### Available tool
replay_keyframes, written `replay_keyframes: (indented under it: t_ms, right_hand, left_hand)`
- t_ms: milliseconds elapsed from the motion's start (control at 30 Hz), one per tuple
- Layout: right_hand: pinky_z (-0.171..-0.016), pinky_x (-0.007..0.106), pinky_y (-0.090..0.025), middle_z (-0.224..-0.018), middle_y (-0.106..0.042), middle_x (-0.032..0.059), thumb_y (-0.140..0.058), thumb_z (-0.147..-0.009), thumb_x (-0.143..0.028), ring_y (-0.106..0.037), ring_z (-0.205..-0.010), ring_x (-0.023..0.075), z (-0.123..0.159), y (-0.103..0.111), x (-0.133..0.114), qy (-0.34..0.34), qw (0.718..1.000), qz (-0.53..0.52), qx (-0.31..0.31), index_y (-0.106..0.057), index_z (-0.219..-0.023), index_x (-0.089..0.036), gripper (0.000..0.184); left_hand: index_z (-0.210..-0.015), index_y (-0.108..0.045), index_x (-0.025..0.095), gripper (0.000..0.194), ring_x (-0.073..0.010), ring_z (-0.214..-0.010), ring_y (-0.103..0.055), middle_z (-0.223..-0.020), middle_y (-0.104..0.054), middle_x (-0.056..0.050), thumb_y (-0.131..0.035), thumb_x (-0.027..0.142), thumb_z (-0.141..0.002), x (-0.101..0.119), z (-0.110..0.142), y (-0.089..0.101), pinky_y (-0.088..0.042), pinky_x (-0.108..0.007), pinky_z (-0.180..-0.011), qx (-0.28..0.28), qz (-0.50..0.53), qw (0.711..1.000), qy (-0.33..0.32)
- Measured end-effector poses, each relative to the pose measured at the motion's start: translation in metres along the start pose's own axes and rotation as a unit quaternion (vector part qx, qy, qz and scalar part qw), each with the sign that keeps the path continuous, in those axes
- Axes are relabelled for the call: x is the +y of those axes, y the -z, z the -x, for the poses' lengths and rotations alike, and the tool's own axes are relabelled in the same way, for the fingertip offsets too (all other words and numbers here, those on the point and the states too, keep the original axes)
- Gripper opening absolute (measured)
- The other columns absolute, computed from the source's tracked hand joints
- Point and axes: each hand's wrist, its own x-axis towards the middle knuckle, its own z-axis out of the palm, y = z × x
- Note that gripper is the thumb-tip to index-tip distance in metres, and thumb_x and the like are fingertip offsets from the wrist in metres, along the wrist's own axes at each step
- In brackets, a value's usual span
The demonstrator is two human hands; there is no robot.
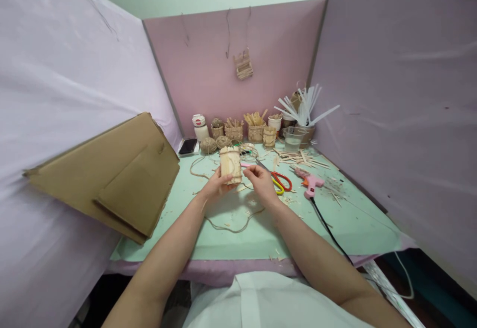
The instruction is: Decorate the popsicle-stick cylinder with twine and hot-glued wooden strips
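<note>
Raised over the table, a small cup of pale wooden sticks [230, 165] rests in my left hand [217, 185], whose fingers wrap its lower left side. Close by the cup's right side is my right hand [262, 181], thumb and fingers pinched together. Whatever is between those fingertips is too small to make out. A loose strand of twine [234, 231] curves across the table below the hands, one end passing out of sight near my right hand. Scissors with red handles [285, 181] and a yellow-handled pair [278, 187] lie just beyond my right hand.
A pink glue gun [312, 181] with a black cord lies at the right, near scattered thin sticks [303, 158]. Along the back stand stick baskets [255, 133], twine balls [208, 145], a clear cup [293, 139] and a phone [188, 146]. Cardboard [122, 179] leans at left.
</note>
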Motion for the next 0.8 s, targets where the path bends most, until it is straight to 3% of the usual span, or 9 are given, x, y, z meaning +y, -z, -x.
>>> replay_keyframes:
  t_ms: [233, 400, 567, 800]
  right_hand:
    - [-0.068, 0.029, -0.045, -0.072, -0.063, -0.0008, -0.065, -0.077, -0.037, -0.056, -0.069, 0.0159, 0.002, 0.001, -0.004, 0.059, 0.998, 0.004, 0.008, -0.058, -0.078, -0.022, 0.016]
    - [-0.077, 0.033, -0.049, -0.085, -0.072, 0.003, -0.064, -0.078, -0.037, -0.063, -0.08, 0.0193, -0.001, 0.004, -0.001, 0.07, 0.997, 0.031, 0.004, -0.068, -0.088, -0.022, 0.019]
    - [-0.08, 0.034, -0.047, -0.084, -0.071, 0.0033, -0.059, -0.082, -0.037, -0.062, -0.082, 0.0206, -0.002, 0.007, -0.001, 0.093, 0.993, 0.072, 0.028, -0.067, -0.083, -0.021, 0.017]
    - [-0.078, 0.033, -0.046, -0.084, -0.066, 0.0032, -0.056, -0.087, -0.031, -0.059, -0.082, 0.0197, 0.0, 0.006, -0.002, 0.158, 0.979, 0.126, 0.028, -0.064, -0.079, -0.022, 0.014]
  left_hand:
    - [-0.114, -0.065, 0.017, 0.053, -0.0239, -0.101, -0.066, -0.111, -0.071, -0.01, -0.084, 0.028, -0.065, 0.003, -0.002, 0.007, -0.05, -0.042, -0.096, -0.018, 0.018, 1.0, 0.008]
    - [-0.119, -0.065, 0.02, 0.051, -0.023, -0.101, -0.066, -0.118, -0.07, -0.009, -0.079, 0.028, -0.071, 0.009, 0.001, 0.004, -0.051, -0.041, -0.095, -0.032, 0.016, 0.999, 0.015]
    - [-0.119, -0.067, 0.023, 0.045, -0.0237, -0.102, -0.067, -0.116, -0.072, -0.007, -0.073, 0.028, -0.075, 0.01, 0.002, 0.002, -0.052, -0.041, -0.093, -0.045, 0.038, 0.998, 0.027]
    - [-0.113, -0.07, 0.016, 0.051, -0.0258, -0.096, -0.07, -0.108, -0.074, -0.011, -0.076, 0.05, -0.075, -0.001, -0.002, 0.009, -0.054, -0.038, -0.088, -0.071, 0.063, 0.994, 0.054]
